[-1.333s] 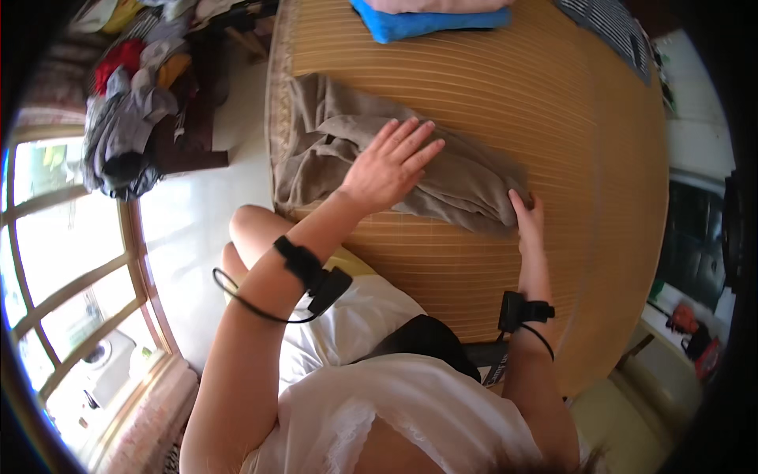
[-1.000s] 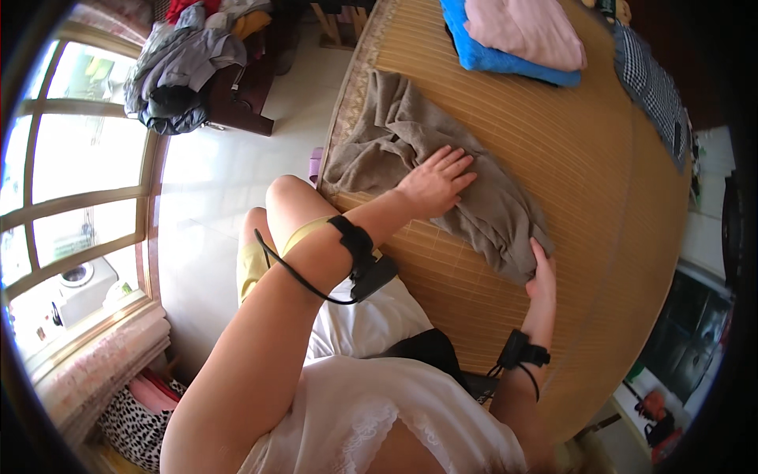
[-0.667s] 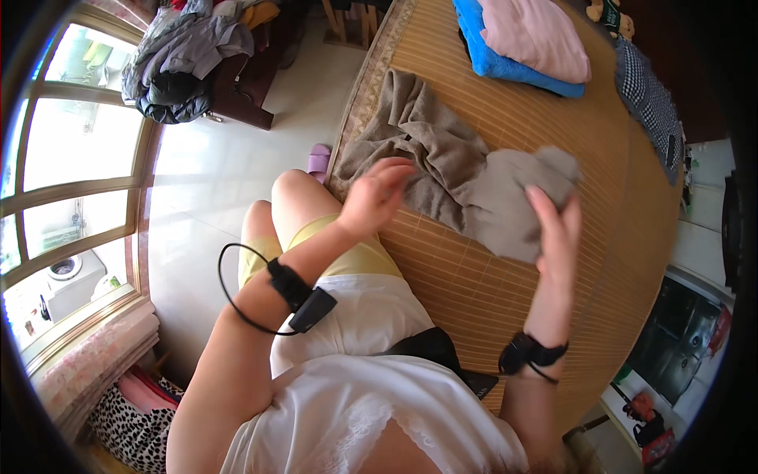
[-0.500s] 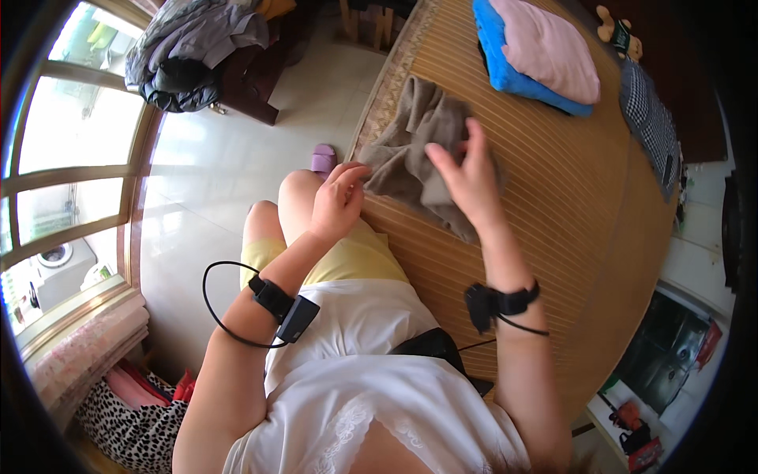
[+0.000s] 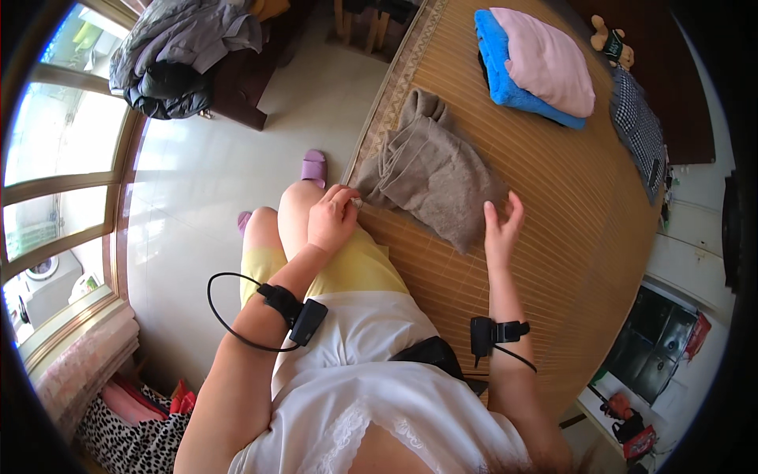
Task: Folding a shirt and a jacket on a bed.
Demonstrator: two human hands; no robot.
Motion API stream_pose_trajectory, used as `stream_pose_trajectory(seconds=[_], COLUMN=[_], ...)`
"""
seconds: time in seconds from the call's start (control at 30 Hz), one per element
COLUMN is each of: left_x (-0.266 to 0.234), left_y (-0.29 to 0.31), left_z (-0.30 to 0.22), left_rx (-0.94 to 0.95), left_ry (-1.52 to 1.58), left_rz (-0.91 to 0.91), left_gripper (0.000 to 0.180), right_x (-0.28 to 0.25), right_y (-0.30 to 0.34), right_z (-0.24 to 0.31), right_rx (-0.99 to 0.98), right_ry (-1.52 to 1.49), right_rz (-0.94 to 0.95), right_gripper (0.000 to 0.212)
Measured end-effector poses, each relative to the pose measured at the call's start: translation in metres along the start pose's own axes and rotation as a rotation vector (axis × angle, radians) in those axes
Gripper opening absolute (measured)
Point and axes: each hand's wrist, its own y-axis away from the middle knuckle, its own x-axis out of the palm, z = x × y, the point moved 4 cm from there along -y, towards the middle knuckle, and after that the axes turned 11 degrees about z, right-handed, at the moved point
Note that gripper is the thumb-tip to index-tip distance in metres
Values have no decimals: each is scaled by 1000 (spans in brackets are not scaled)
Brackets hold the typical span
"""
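Observation:
A greyish-brown knitted garment [image 5: 442, 174] lies loosely folded on the woven mat, with one part bunched at its far end. Beside its left corner, at the mat's edge, my left hand [image 5: 332, 221] is closed in a pinch. A small pale bit shows at those fingertips; whether it belongs to the garment I cannot make out. My right hand [image 5: 504, 233] is open at the garment's right edge, thumb and fingers apart, holding nothing.
A woven mat [image 5: 568, 261] covers the bed. Farther off lie a folded blue and pink stack [image 5: 545, 67], a checked cloth [image 5: 638, 130] and a teddy bear [image 5: 612, 43]. Clothes [image 5: 185, 55] are heaped on dark furniture at the far left. A purple slipper [image 5: 313, 167] shows below.
My right hand has come off the top of the garment and drawn nearer, to its right edge. The garment now lies flatter and smoother. My left hand has barely moved.

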Motion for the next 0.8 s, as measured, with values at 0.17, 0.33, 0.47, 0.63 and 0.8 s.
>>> stream_pose_trajectory(seconds=[0.17,0.33,0.47,0.63,0.8], left_x=[-3,1,4,-2,1], left_y=[7,7,6,11,10], left_z=[4,4,1,2,-1], left_rx=[47,45,-31,-8,1], left_ry=[-73,-151,-160,-161,-221], left_rz=[-59,-77,-43,-95,-84], left_gripper=[12,10,11,9,10], right_x=[18,31,31,4,15], right_y=[3,-28,-30,-6,20], right_z=[-19,-8,-21,-36,-25], right_rx=[469,334,317,388,499], right_ry=[-747,-628,-604,-1100,-1175], right_rz=[155,407,272,178,416], right_gripper=[74,69,63,57,74])
